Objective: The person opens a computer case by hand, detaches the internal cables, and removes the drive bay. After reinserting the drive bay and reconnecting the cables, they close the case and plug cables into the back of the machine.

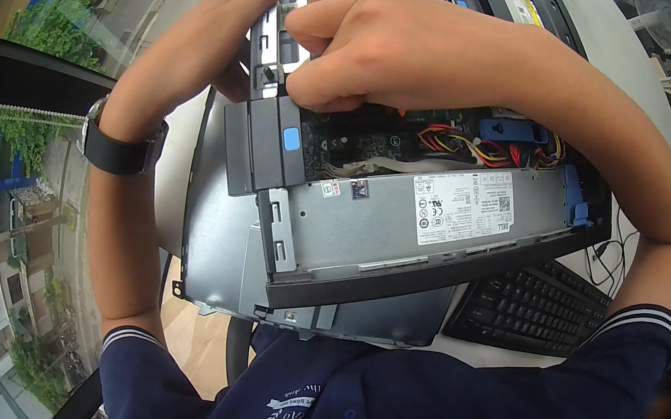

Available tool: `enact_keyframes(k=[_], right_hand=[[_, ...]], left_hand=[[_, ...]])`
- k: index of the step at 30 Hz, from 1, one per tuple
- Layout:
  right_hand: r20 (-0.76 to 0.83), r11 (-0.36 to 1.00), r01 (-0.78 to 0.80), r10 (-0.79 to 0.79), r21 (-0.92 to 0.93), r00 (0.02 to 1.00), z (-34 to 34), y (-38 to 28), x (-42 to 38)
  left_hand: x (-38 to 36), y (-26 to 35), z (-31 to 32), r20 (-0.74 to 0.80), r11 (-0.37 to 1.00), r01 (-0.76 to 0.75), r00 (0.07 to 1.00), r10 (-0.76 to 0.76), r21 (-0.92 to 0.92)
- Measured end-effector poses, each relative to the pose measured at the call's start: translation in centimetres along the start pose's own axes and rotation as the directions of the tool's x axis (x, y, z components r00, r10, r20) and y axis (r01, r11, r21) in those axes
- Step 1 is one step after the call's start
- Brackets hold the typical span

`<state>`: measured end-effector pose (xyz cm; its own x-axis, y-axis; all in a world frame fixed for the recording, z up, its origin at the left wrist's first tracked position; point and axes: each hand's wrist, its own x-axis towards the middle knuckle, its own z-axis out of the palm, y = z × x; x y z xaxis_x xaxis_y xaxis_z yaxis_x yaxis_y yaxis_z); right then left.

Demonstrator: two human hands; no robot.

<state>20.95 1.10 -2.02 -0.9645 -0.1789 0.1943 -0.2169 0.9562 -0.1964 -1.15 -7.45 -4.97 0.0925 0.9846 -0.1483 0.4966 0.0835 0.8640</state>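
An open desktop computer case [420, 286] lies on its side before me. My left hand [220, 38], with a watch on the wrist, grips the slotted metal edge [270, 32] of the case, thumb on top and fingers mostly hidden behind. My right hand [361, 47] is closed, its fingers curled down against the inner side of that edge; what they hold is hidden. Nearer me sit a black bracket with a blue tab [291, 139] and the labelled power supply [370, 215]. Coloured cables [452, 140] run over the green circuit board inside.
A metal panel [222, 235] lies under the case. To the right are a black keyboard [526, 306] and a thin cable [609, 253] on the white table. A small fan [667, 25] stands at the far right. A window is at left.
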Motion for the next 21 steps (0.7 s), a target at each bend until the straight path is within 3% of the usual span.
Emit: enact_keyframes(k=[5,7,11,16,19,21], right_hand=[[0.028,0.999,0.008,-0.007,-0.043,1.000,-0.3,-0.1,0.2],[-0.065,0.998,0.057,-0.058,-0.022,0.996,0.5,0.3,0.1],[-0.135,0.992,0.115,-0.121,-0.054,0.983,1.0,0.8,0.0],[-0.066,0.996,0.072,-0.075,-0.056,0.995,0.2,0.2,0.3],[-0.053,0.997,0.052,-0.055,-0.052,0.997,0.0,-0.1,0.3],[-0.048,0.999,0.035,-0.037,-0.040,0.998,0.0,-0.2,0.2]], left_hand=[[0.0,0.1,-0.1,0.011,0.999,-0.021,1.000,0.021,0.044],[0.1,0.0,-0.1,0.000,0.987,-0.112,0.994,0.113,0.113],[0.3,0.1,-0.1,0.002,0.990,-0.085,0.996,0.086,0.110],[0.4,0.3,0.0,-0.002,0.997,-0.021,1.000,0.021,0.073],[0.4,-0.6,-0.2,0.004,0.981,-0.153,0.988,0.153,0.122],[0.6,-0.8,-0.2,0.014,0.988,-0.130,0.991,0.130,0.082]])
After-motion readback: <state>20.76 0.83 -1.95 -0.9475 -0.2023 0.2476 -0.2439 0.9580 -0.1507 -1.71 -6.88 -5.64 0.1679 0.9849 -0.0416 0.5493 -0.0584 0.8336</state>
